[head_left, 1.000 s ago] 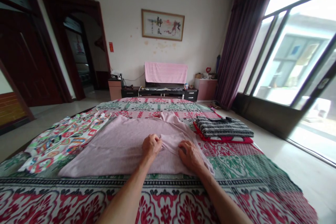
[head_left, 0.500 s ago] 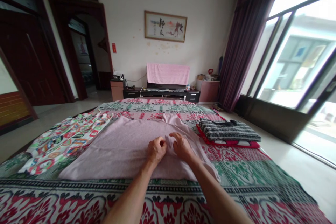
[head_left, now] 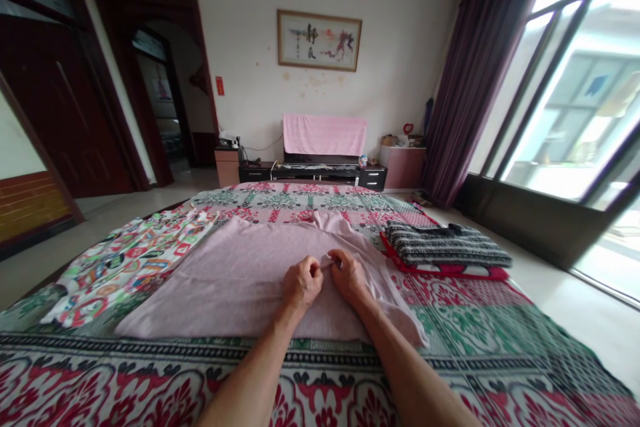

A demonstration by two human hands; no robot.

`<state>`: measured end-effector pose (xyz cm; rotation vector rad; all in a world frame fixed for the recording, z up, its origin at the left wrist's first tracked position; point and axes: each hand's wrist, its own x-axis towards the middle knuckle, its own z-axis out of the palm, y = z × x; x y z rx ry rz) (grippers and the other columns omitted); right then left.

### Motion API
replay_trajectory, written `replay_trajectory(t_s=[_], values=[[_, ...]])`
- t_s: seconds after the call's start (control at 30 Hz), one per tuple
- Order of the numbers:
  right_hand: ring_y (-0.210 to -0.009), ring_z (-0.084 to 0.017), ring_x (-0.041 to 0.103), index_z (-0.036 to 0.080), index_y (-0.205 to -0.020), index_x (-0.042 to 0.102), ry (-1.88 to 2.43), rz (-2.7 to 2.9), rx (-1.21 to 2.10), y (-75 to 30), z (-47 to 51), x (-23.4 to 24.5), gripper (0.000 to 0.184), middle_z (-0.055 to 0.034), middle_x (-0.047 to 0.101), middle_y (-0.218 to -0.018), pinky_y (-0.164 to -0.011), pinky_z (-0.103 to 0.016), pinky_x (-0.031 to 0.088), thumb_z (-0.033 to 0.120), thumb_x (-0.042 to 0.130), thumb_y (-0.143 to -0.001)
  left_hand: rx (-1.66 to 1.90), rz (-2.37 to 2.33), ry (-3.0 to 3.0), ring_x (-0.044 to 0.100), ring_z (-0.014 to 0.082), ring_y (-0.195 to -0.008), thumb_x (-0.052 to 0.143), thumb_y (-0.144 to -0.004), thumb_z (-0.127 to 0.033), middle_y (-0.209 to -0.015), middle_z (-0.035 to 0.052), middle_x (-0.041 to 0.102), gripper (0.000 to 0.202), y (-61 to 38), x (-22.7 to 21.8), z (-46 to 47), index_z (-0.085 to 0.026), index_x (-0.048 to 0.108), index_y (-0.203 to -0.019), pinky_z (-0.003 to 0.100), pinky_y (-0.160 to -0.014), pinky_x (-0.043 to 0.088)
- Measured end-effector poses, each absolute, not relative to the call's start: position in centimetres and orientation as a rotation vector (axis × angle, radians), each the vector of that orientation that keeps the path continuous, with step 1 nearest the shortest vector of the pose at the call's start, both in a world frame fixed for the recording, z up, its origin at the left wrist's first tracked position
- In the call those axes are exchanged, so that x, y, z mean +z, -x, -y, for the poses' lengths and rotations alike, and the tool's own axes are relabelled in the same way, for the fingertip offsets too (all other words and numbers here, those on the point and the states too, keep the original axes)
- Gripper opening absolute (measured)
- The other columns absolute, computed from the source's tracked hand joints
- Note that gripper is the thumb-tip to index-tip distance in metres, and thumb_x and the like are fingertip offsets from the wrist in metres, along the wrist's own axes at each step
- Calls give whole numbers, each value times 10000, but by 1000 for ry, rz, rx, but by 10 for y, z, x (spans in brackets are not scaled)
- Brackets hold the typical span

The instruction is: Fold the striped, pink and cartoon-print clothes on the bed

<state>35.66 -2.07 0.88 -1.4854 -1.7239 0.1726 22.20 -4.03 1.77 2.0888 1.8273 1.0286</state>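
Observation:
A pale pink garment (head_left: pixel 220 280) lies spread out on the patterned bedcover (head_left: pixel 440 340), with a bunched part at its far edge. Over its right half, my left hand (head_left: pixel 303 281) is closed, thumb and forefinger pinched together. My right hand (head_left: pixel 347 277) sits just beside it, its fingers curled in a pinch too. A small bit of pale pink cloth shows between the two sets of fingertips. The fingers hide most of what they grip.
Left of the garment lies a colourful printed cloth (head_left: pixel 135 260). A folded black-and-white striped knit (head_left: pixel 445 247) rests on red folded cloth (head_left: pixel 470 272) at the right. Beyond the bed, a pink towel (head_left: pixel 325 135) covers a screen on a low cabinet (head_left: pixel 373 177).
My right hand's raised forefinger has bent in, closing into a pinch near my left hand. My left hand stays pinched. The view has shifted slightly.

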Motion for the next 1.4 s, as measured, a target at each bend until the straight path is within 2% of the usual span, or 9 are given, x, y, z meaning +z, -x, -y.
replay_trajectory(t_s=[0.17, 0.33, 0.47, 0.6, 0.7, 0.8, 1.07, 1.4], values=[[-774, -153, 622, 176, -948, 649, 1436, 1676, 139, -357, 22, 8, 342, -45, 681, -859, -728, -241, 459, 75, 470, -675, 1009, -1842, -2071, 654, 160, -792, 508, -762, -129, -817, 20, 708, 300, -221, 15, 39, -218, 619, -1026, 236, -712, 429], [-759, -153, 617, 178, -934, 650, 1422, 1692, 122, -357, 22, 6, 333, -40, 669, -837, -713, -246, 457, 75, 469, -673, 943, -1818, -2055, 655, 181, -863, 511, -797, -192, -884, 53, 718, 336, -221, 18, 40, -198, 615, -1117, 254, -782, 442], [-775, -159, 613, 178, -935, 647, 1400, 1679, 113, -357, 22, 5, 303, -43, 666, -853, -733, -262, 468, 104, 481, -693, 904, -1824, -2042, 661, 181, -824, 488, -826, -189, -851, 47, 718, 398, -222, 21, 39, -208, 543, -1220, 259, -746, 442], [-883, -187, 608, 151, -960, 643, 1412, 1612, 78, -359, 23, 6, 296, -78, 667, -937, -814, -299, 467, 124, 488, -709, 905, -1893, -2003, 656, 170, -791, 473, -835, -181, -818, 24, 710, 293, -222, 22, 40, -218, 561, -1112, 246, -711, 424], [-878, -183, 610, 158, -950, 649, 1457, 1601, 91, -360, 24, 8, 291, -70, 671, -933, -816, -298, 467, 118, 487, -712, 886, -1931, -2015, 647, 163, -789, 465, -835, -181, -815, 25, 701, 212, -223, 22, 41, -215, 600, -994, 240, -708, 415], [-864, -178, 615, 177, -899, 664, 1484, 1635, 124, -359, 27, 11, 251, -57, 676, -921, -812, -292, 465, 126, 484, -731, 899, -1896, -2104, 633, 150, -831, 458, -822, -147, -882, 23, 695, 231, -222, 19, 40, -223, 645, -936, 232, -746, 411], [-881, -174, 608, 191, -901, 675, 1517, 1612, 134, -360, 30, 16, 274, -54, 674, -950, -828, -282, 443, 108, 462, -751, 667, -1906, -2328, 599, 171, -879, 437, -839, -169, -906, 71, 650, 295, -222, 19, 42, -215, 693, -977, 260, -789, 400], [-878, -206, 570, 180, -873, 678, 1826, 1767, 23, -371, 34, 17, 234, -80, 658, -932, -786, -299, 391, 146, 465, -781, 683, -2013, -2365, 573, 211, -864, 413, -858, -214, -879, 96, 623, 301, -225, 15, 45, -193, 698, -954, 318, -770, 382]])
